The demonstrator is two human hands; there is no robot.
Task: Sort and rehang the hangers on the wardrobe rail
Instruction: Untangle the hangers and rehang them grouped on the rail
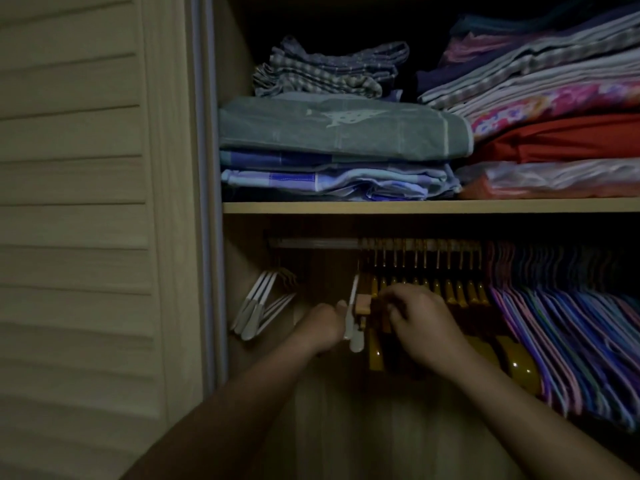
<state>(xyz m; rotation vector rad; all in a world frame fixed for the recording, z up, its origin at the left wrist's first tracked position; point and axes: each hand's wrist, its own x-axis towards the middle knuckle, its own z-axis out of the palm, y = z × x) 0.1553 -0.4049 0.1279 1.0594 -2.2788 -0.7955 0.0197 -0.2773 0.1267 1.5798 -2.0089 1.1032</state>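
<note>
The single head camera looks forward and slightly down into the open wardrobe from close by, facing the shelf (415, 206) and rail (311, 242) beneath it.

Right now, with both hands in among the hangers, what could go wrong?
The white plastic hanger held by the left hand sits tight against the yellow wooden hangers and may snag them. The right hand works in dim light, so a hook could miss the metal wardrobe rail and drop.
</note>
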